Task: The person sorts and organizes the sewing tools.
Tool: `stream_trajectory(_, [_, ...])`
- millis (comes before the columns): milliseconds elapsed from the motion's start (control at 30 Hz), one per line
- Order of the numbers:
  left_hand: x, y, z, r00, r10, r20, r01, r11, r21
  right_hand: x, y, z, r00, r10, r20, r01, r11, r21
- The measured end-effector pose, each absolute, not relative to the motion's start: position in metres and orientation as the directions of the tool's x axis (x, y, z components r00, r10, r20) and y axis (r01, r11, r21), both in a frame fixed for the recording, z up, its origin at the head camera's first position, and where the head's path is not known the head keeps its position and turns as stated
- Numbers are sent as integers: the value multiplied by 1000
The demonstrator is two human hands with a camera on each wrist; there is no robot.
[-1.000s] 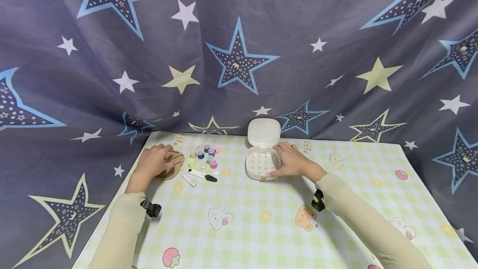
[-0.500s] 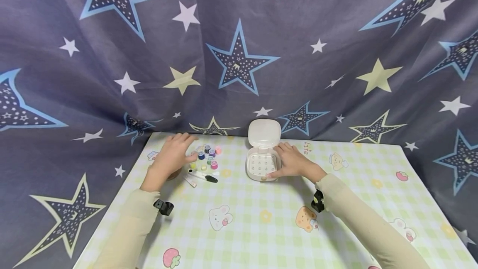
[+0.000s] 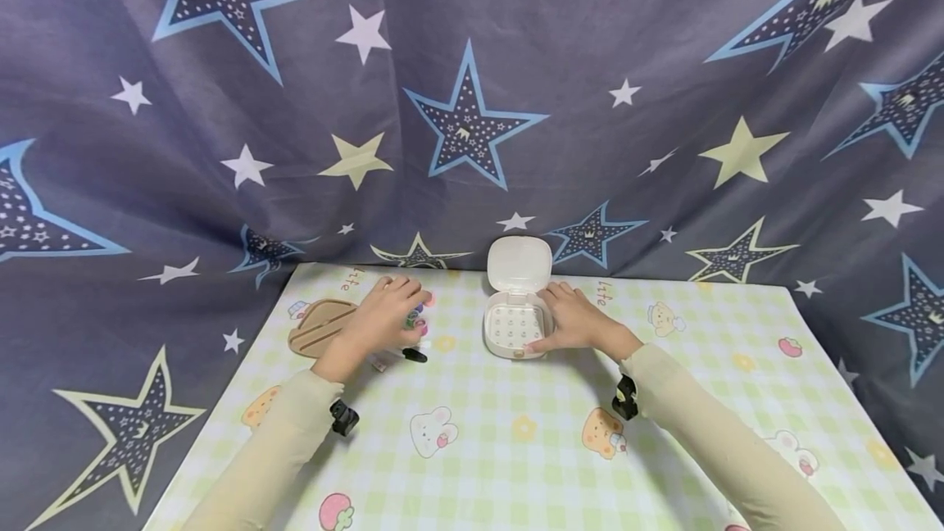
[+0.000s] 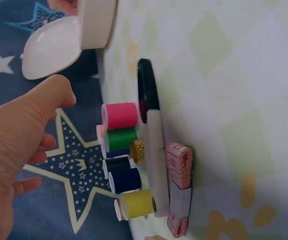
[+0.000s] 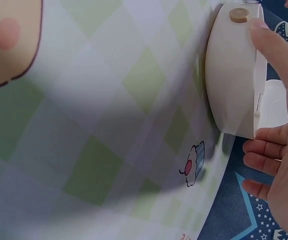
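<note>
My left hand point(image 3: 387, 314) hovers over a cluster of thread spools, hiding most of them in the head view. The left wrist view shows its fingers loosely bent and holding nothing, apart from the pink spool point(image 4: 121, 115), green spool point(image 4: 122, 139) and yellow spool point(image 4: 138, 204). Beside these lie a gold thimble point(image 4: 138, 151), a white stick-shaped tool with a black end point(image 4: 156, 165) and a folded measuring tape point(image 4: 179, 170). My right hand point(image 3: 578, 319) grips the right side of an open white sewing box point(image 3: 509, 348), thumb by the front latch point(image 5: 239, 15), fingers at the back corner.
A brown oval divided piece point(image 3: 321, 329) lies left of the spools. The box's lid point(image 3: 519, 264) stands raised near the star-printed curtain point(image 3: 472, 211) behind the table. Rows of small pegs point(image 3: 516, 322) line the box's inside. A checked cloth point(image 3: 516, 465) covers the table.
My left hand has let go of the brown divided piece and moved right, over the thread spools. The right hand keeps its grip on the sewing box, which has stayed in place.
</note>
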State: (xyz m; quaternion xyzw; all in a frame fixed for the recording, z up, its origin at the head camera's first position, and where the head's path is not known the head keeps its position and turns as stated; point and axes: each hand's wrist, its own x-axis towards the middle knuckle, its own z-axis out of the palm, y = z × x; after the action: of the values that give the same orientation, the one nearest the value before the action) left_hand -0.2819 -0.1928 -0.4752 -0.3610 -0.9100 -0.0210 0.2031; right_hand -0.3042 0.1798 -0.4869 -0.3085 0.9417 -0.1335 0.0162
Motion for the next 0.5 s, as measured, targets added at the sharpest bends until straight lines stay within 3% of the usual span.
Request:
stream_trajectory(267, [-289, -188, -487, -591, 726, 352, 685, 682, -256, -304, 180, -485, -816, -577, 43, -566, 781, -266])
stream_trajectory(500, [-290, -187, -489, -627, 736, 255, 683, 677, -273, -304, 180, -485, -815, -579, 39, -567, 779, -268])
